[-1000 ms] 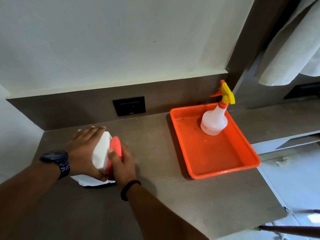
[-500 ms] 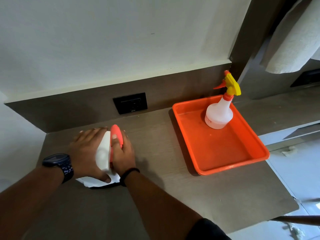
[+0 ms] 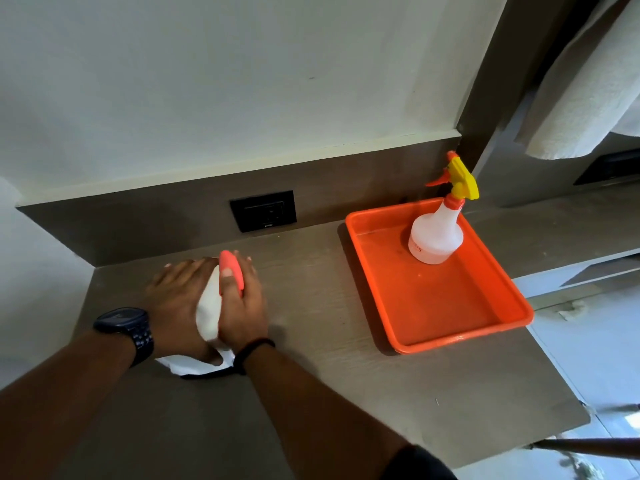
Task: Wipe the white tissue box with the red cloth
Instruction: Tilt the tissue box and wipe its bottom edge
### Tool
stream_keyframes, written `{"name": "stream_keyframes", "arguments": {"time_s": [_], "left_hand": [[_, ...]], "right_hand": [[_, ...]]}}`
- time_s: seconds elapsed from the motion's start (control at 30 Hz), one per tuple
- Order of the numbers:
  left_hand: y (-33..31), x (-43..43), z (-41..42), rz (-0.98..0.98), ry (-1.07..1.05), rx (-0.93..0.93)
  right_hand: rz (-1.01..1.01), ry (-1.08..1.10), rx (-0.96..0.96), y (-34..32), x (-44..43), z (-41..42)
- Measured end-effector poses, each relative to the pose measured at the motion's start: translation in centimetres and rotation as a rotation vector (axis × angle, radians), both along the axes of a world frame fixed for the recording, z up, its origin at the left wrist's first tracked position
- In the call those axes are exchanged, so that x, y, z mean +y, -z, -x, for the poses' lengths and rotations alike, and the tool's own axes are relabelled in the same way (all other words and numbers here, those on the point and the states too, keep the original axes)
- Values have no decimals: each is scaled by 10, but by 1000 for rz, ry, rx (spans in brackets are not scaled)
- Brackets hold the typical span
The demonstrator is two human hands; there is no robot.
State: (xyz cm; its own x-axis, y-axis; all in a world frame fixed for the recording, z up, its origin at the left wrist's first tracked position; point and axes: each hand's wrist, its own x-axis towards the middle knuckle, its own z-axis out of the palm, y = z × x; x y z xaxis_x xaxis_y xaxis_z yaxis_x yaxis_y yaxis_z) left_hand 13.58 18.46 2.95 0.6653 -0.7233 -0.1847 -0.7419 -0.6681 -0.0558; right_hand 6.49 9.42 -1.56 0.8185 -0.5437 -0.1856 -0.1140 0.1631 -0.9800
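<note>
The white tissue box (image 3: 209, 306) stands on the grey-brown counter (image 3: 311, 289) at the left, mostly covered by both hands. My left hand (image 3: 176, 299), with a dark watch on its wrist, clasps the box's left side. My right hand (image 3: 242, 306) presses the red cloth (image 3: 232, 271) against the box's right side, near its far end. Only a strip of the cloth shows above my fingers. A white tissue (image 3: 188, 364) sticks out from under the box toward me.
An orange tray (image 3: 450, 327) lies on the counter to the right, holding a white spray bottle (image 3: 437, 237) with a yellow and orange trigger. A black wall socket (image 3: 263, 210) sits behind the box. A white towel (image 3: 588, 98) hangs at the upper right.
My right hand has slid the red cloth along the box's side, away from me toward the wall. The left hand has kept its hold on the box.
</note>
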Motion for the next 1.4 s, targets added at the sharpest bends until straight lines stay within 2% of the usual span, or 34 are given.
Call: {"name": "stream_keyframes", "arguments": {"time_s": [0.23, 0.53, 0.83, 1.1, 1.17, 1.27, 1.4], "left_hand": [[-2, -4, 5, 47, -49, -7], [8, 1, 1, 111, -35, -32], [16, 2, -2, 75, -80, -26], [8, 0, 1, 60, -61, 1], [2, 1, 1, 48, -52, 65], [-9, -8, 6, 69, -13, 92], [-14, -71, 31, 330, 36, 61]], "right_hand": [[-97, -28, 201, 6, -10, -2], [-94, 61, 110, -3, 7, 17], [22, 18, 283, -1, -10, 4], [-181, -31, 181, -19, -31, 35], [-120, -1, 125, -30, -58, 40], [187, 79, 121, -45, -121, 55], [715, 20, 366, -37, -210, 85]]}}
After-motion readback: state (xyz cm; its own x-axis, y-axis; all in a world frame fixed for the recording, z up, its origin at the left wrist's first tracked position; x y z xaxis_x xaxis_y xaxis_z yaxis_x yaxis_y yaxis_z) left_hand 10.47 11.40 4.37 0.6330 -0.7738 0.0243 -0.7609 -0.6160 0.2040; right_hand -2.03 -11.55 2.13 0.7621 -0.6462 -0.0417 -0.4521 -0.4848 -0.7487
